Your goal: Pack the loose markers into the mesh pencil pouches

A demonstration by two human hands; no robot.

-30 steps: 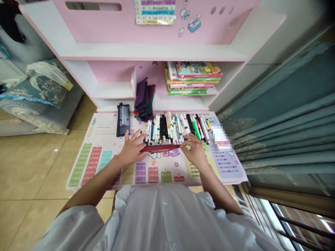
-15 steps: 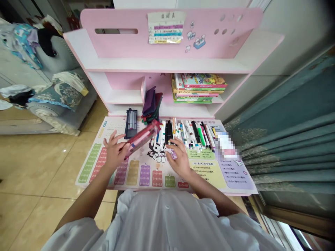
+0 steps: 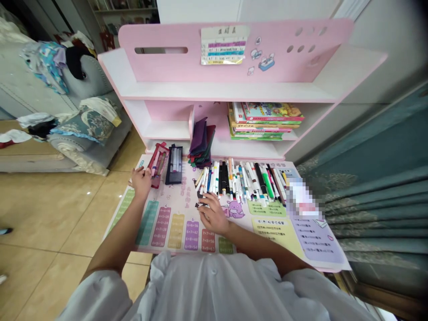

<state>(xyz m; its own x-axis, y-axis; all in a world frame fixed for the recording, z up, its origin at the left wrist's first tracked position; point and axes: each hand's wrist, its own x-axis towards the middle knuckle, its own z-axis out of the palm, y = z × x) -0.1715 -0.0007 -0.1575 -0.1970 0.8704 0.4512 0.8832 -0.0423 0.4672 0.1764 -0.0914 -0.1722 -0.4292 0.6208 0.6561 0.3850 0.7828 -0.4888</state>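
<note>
My left hand (image 3: 141,182) has its thumb and fingers closed on the lower left edge of a red see-through pen pouch (image 3: 158,171), which lies on the desk mat with a few markers inside. Just right of it lies a dark blue pouch (image 3: 174,166) holding grey and lilac markers. My right hand (image 3: 213,215) hovers low over the mat or rests on it, fingers spread and holding nothing. Above that hand is a wide row of loose markers (image 3: 253,177). Folded purple, green and red pouches (image 3: 200,141) stand piled behind the row.
The pink and white desk hutch (image 3: 160,92) rises at the back. Stacked books (image 3: 267,119) sit on its right shelf. A blurred-out item (image 3: 305,198) lies at the desk's right side, near a teal curtain (image 3: 371,178). A clothes-covered sofa (image 3: 90,80) stands on the left.
My left hand has carried the red pouch from above the mat to the far left, setting it down beside the blue one. My right hand has shifted left, away from the markers.
</note>
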